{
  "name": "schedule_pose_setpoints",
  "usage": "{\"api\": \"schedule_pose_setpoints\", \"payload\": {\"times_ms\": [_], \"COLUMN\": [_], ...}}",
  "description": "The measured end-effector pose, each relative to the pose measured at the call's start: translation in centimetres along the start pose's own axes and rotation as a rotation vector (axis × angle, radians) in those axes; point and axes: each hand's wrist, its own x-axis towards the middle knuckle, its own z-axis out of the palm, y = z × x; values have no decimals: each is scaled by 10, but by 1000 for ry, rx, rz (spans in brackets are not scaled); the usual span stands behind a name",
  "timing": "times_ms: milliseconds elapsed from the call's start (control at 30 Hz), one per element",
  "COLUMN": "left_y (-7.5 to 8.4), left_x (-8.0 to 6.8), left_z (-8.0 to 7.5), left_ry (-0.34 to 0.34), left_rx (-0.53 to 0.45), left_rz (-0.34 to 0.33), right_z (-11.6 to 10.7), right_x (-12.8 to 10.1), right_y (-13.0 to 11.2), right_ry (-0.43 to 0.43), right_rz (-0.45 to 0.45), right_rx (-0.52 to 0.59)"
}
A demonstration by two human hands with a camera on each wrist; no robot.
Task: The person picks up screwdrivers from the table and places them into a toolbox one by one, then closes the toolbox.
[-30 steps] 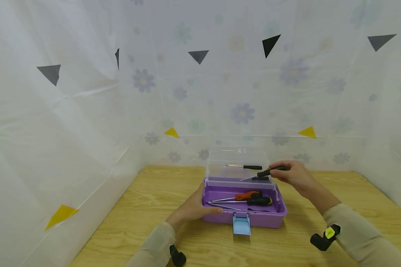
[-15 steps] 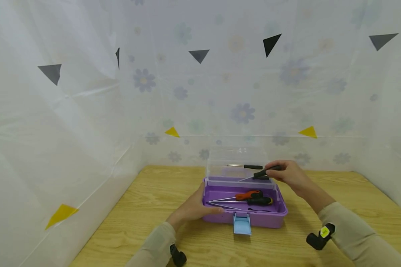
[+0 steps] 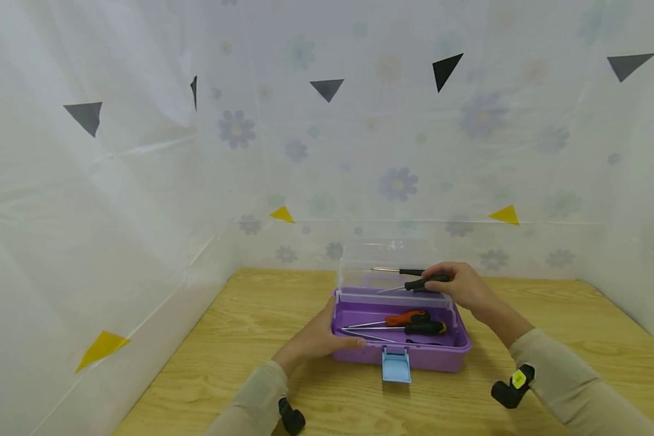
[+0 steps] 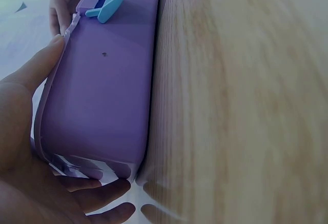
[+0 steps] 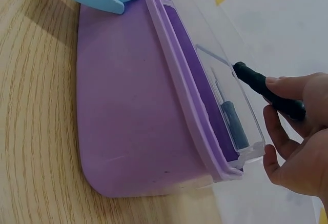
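Observation:
A purple toolbox [image 3: 421,357] with a light blue latch [image 3: 396,366] stands on the wooden table, its clear lid [image 3: 384,260] raised. Inside lie an orange-handled screwdriver [image 3: 406,318] and a black-handled one [image 3: 425,328]. My left hand [image 3: 316,339] holds the box's left end, thumb on the front rim; the left wrist view shows the fingers [image 4: 97,201] under its corner. My right hand [image 3: 460,284] grips a black-handled screwdriver [image 3: 422,282] over the box's back right edge, shaft pointing left. In the right wrist view the handle [image 5: 266,90] sits between thumb and fingers.
Another black-handled screwdriver [image 3: 400,271] shows through the clear lid at the back. The wooden table [image 3: 251,327] is walled in by white flowered sheeting [image 3: 142,181] on three sides. The box's purple side [image 4: 102,90] rests flat on the wood [image 4: 246,106].
My right hand has carried the black-handled screwdriver to the left and slightly down, closer over the open box. The left hand and the box have stayed put.

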Motion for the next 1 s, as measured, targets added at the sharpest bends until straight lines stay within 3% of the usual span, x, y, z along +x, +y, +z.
{"api": "schedule_pose_setpoints", "payload": {"times_ms": [467,1000], "left_y": [2,0], "left_x": [0,-1], "left_z": [1,1], "left_ry": [-4,-10], "left_rx": [-3,-9], "left_rz": [17,12], "right_z": [6,-2], "right_x": [-1,-10], "right_y": [-3,11], "right_ry": [55,164], "right_rz": [-7,59], "right_rx": [13,203]}}
